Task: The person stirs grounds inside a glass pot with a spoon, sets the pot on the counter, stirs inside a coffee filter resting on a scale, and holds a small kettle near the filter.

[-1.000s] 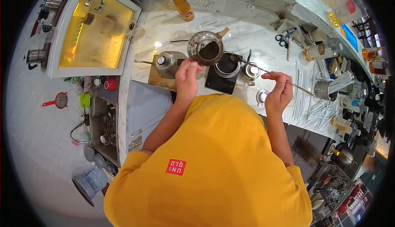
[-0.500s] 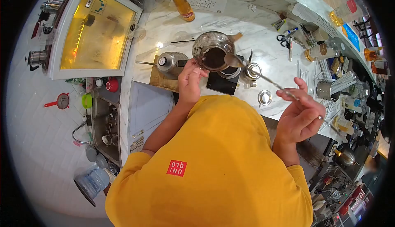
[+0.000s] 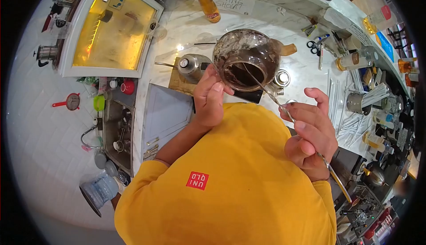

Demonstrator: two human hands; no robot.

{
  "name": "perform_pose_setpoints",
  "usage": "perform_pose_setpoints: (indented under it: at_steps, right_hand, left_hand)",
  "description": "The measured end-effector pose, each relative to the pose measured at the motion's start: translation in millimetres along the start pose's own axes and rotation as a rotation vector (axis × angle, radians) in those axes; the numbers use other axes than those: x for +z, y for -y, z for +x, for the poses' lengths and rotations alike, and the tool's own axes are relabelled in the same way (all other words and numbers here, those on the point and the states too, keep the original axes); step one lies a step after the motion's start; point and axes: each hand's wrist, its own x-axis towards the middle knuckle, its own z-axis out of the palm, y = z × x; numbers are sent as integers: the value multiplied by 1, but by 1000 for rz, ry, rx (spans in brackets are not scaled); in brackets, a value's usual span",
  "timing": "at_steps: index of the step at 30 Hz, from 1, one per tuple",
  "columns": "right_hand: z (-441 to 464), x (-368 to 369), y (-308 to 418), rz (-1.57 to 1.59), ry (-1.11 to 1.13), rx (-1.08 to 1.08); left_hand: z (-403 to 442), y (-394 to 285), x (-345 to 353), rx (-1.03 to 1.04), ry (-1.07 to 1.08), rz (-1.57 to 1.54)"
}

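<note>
My left hand (image 3: pixel 211 97) grips a round glass pot (image 3: pixel 242 41) by its rim. The pot is tipped so its mouth faces me, and dark residue like coffee grounds coats the inside. A short amber-coloured stub (image 3: pixel 288 49) sticks out from its side. My right hand (image 3: pixel 313 132) is closed around a long bar spoon with a twisted stem (image 3: pixel 333 176). The spoon's far end is inside the pot, its bowl hidden there. Beneath the pot, a black flat device (image 3: pixel 251 96) is mostly covered.
A steel kettle (image 3: pixel 191 67) stands on a wooden board left of the pot. Behind is an amber bottle (image 3: pixel 207 5). To the right are scissors (image 3: pixel 314 46), a metal cup of straws (image 3: pixel 356 103) and several bottles. A sink (image 3: pixel 119 134) lies at left.
The glass pot has come closer to me and tilted further. The spoon's bowl, visible at the pot's mouth before, has gone inside. My right hand has moved down and slightly left.
</note>
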Motion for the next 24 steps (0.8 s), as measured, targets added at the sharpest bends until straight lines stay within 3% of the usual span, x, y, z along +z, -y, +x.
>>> perform_pose_setpoints:
  at_steps: [5, 11, 24]
  right_hand:
    - [1, -1, 2, 15, -5, -49]
    - [-1, 4, 1, 44, 0, -142]
    - [-4, 8, 13, 87, 41, -202]
  left_hand:
    - [-7, 7, -8, 93, 32, 71]
    - [-14, 19, -14, 146, -2, -131]
    - [-19, 13, -17, 60, -35, -226]
